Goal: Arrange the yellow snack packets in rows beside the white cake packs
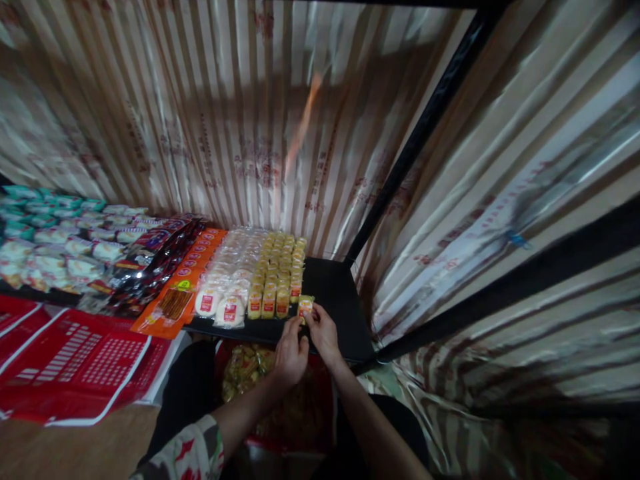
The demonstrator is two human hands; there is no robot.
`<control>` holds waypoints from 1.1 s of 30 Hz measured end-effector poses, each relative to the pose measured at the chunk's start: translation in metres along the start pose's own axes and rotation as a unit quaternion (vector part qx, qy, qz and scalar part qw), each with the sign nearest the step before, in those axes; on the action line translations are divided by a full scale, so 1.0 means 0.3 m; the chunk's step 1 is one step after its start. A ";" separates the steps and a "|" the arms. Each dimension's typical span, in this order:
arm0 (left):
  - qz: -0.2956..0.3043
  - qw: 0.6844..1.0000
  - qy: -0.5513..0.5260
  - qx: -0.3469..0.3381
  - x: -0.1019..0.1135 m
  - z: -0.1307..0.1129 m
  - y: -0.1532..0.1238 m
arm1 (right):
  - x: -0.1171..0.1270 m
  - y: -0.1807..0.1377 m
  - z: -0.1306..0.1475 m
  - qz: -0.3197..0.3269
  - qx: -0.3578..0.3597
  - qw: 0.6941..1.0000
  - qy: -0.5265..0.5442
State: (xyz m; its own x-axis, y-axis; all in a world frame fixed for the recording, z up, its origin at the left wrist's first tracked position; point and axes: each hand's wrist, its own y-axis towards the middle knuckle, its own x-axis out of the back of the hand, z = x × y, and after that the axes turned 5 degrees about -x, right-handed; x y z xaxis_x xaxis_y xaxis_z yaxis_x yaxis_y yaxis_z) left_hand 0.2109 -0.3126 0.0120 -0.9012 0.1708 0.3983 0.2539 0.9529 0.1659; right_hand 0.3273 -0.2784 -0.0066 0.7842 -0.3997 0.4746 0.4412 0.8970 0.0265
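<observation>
My right hand [324,335] pinches a small yellow snack packet [305,306] with a red and white label, just above the shelf's front edge. My left hand [292,353] is closed beside it, its curled fingertips at the packet's lower left corner. Rows of matching yellow packets [269,300] stand on the black shelf [333,287], directly left of the held one. Below my hands, a red bag [329,417] holds more yellow-wrapped packets [249,367].
Left of the yellow rows lie clear-wrapped white packets [231,311], orange packets [170,303], dark shiny packs [145,273] and white and green ones [20,211]. Red printed sheets [90,353] hang from the shelf front. A black frame post [415,140] slants up beside corrugated wrapping [240,120].
</observation>
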 end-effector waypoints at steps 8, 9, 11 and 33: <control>-0.012 1.000 0.009 -0.010 -0.030 0.076 0.059 | -0.043 0.077 0.026 -0.001 0.027 1.000 -0.012; -0.018 1.000 0.007 -0.013 -0.033 0.086 0.063 | -0.049 0.080 0.027 0.002 0.039 0.999 -0.010; -0.024 1.000 -0.001 -0.015 -0.035 0.102 0.069 | -0.061 0.080 0.026 0.004 0.055 0.998 -0.001; 0.013 1.000 -0.018 -0.003 -0.025 0.112 0.066 | -0.091 0.058 0.021 -0.041 0.025 0.998 0.034</control>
State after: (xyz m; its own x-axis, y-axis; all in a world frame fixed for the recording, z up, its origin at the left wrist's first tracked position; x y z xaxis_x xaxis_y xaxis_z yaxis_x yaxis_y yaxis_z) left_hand 0.2110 -0.2865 -0.0180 -0.9064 0.2051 0.3692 0.2799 0.9463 0.1617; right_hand 0.3110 -0.2507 -0.0135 0.7743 -0.4830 0.4090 0.4848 0.8680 0.1072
